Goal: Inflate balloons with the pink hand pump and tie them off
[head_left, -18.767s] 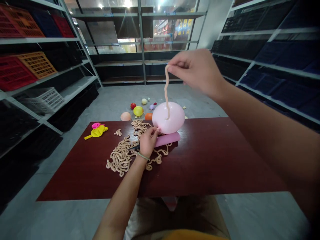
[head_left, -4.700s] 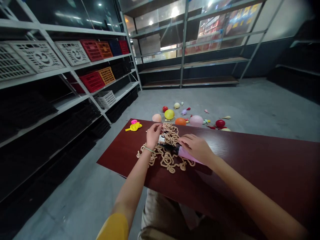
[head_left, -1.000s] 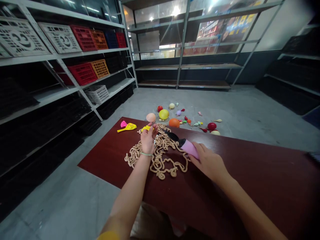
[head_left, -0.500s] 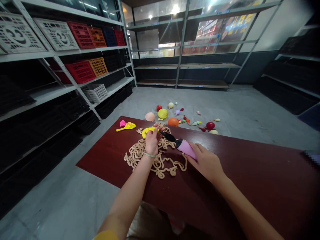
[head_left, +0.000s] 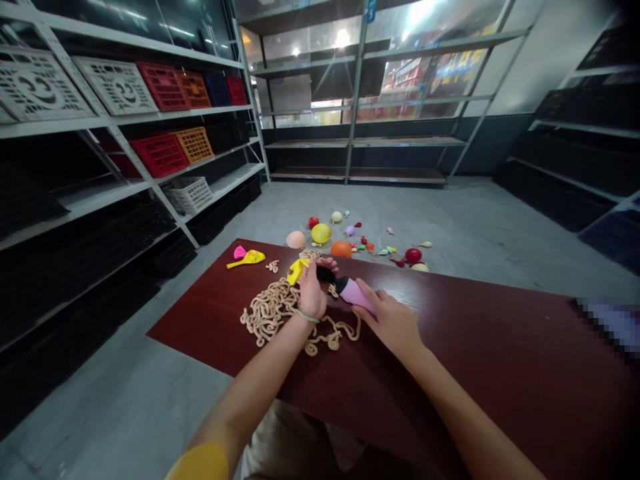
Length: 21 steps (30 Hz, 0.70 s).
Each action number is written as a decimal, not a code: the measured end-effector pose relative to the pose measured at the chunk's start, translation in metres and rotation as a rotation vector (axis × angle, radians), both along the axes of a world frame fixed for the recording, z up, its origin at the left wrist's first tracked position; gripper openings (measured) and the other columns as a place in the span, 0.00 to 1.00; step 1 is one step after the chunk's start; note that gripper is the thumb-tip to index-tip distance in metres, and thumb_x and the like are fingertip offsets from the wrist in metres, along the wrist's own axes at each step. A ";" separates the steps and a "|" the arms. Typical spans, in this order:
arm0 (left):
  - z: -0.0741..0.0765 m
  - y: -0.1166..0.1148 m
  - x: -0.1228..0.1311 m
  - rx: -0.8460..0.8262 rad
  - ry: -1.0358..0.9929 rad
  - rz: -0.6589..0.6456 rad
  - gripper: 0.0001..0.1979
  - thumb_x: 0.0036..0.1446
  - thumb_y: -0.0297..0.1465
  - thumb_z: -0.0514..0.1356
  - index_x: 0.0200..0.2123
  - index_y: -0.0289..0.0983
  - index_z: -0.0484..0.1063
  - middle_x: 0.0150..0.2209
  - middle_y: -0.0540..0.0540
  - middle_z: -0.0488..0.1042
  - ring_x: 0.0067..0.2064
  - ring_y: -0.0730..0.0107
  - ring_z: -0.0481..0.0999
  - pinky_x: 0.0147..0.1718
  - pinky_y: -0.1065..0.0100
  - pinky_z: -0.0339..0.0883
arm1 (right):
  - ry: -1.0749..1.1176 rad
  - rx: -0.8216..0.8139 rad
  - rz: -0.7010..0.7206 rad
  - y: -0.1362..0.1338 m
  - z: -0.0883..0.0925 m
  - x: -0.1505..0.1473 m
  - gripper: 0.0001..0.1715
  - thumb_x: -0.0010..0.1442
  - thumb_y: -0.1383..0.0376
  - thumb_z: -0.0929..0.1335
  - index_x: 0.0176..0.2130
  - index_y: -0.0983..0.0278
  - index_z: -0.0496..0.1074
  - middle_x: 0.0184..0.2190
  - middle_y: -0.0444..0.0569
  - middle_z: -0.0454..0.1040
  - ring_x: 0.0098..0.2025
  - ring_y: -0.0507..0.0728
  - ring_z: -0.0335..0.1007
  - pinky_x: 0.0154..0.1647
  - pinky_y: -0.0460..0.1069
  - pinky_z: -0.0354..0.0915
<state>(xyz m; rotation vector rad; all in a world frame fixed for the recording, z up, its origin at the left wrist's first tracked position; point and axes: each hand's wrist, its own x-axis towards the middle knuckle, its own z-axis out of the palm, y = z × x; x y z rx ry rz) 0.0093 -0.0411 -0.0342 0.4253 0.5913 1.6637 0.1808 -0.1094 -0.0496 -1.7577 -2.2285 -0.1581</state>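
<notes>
My left hand (head_left: 313,297) is closed on a limp yellow balloon (head_left: 299,269), which sticks out to the left of the thumb. My right hand (head_left: 395,321) grips the pink handle of a tool with a black front end (head_left: 359,295). The black end reaches left to my left hand, where the fingers partly hide it. I cannot tell whether its tip is inside the balloon's neck. Under and around my left hand lies a heap of tan, rope-like coils (head_left: 273,310), with loose loops trailing right below the tool.
A flat yellow balloon (head_left: 247,259) and a pink one (head_left: 240,252) lie on the dark red table (head_left: 475,347) at the far left. Beyond its far edge, several balloons, among them an orange one (head_left: 341,249), lie on the floor. Shelves with crates (head_left: 163,155) stand left.
My left hand has turned and slid right over the black end, covering more of it. The yellow balloon now points up more. The whole view has shifted slightly.
</notes>
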 end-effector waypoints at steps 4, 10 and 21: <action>0.015 0.002 0.013 0.067 -0.020 0.015 0.15 0.62 0.44 0.59 0.32 0.38 0.66 0.28 0.50 0.71 0.32 0.69 0.75 0.40 0.62 0.72 | 0.096 0.016 0.024 -0.001 -0.004 -0.003 0.36 0.67 0.49 0.61 0.69 0.56 0.54 0.46 0.53 0.76 0.39 0.60 0.75 0.34 0.51 0.64; 0.015 0.016 0.018 0.070 0.006 0.088 0.19 0.62 0.50 0.56 0.38 0.39 0.66 0.23 0.54 0.62 0.22 0.76 0.64 0.24 0.72 0.64 | 0.225 0.065 0.045 -0.001 -0.011 -0.007 0.32 0.62 0.58 0.65 0.64 0.62 0.60 0.50 0.54 0.76 0.45 0.61 0.75 0.39 0.52 0.68; 0.000 0.025 0.006 0.028 0.061 0.204 0.20 0.64 0.49 0.54 0.32 0.39 0.59 0.22 0.54 0.59 0.21 0.76 0.62 0.18 0.73 0.56 | 0.100 0.025 0.030 -0.001 -0.008 -0.009 0.34 0.65 0.50 0.64 0.66 0.52 0.58 0.48 0.48 0.78 0.37 0.59 0.77 0.30 0.50 0.63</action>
